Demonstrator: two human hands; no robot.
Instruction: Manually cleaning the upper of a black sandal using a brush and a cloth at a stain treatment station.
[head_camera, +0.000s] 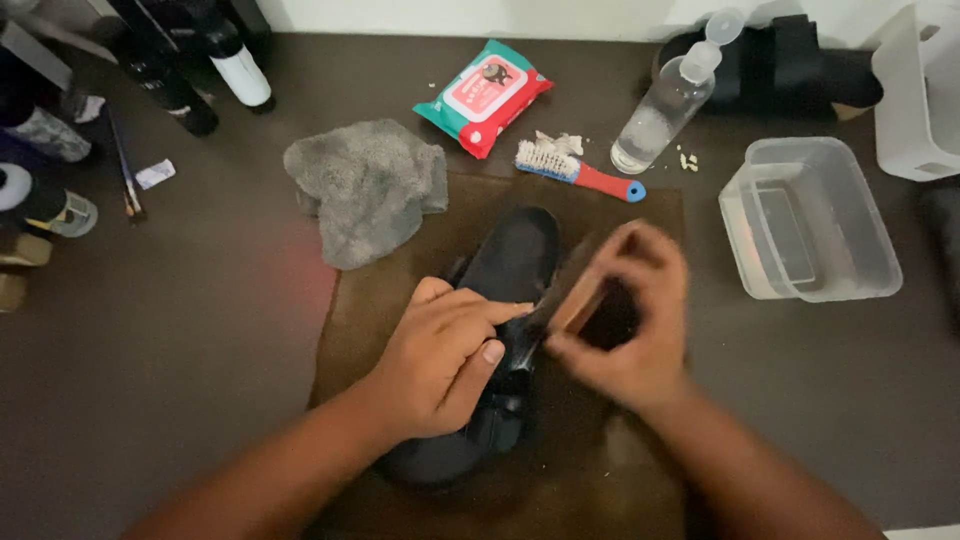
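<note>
At the far left of the bench (180, 330) I see dark bottles (190, 70) standing along the back edge, with a thin brush (125, 165) lying beside them. Moving right, a crumpled grey cloth (368, 185) sits just off the corner of a brown mat (640, 460). Behind it lies a red and teal packet of wipes (483, 97), and near that a scrubbing brush with a blue and red handle (580, 172).

On the mat, in the middle, lies the black slipper (515, 260), toe pointing away from me. My left hand (445, 360) lies flat over its strap, forefinger stretched out along the upper and thumb tucked against the side. My right hand (625, 320) is just beside it, blurred, fingers curled around a small brown-edged block (590, 310) that touches the slipper's right flank; I cannot tell what the block is.

Further right stands a clear spray bottle (665, 110), then a clear plastic tub (810, 215), with another black slipper (790, 65) and a white container (920, 90) at the back
</note>
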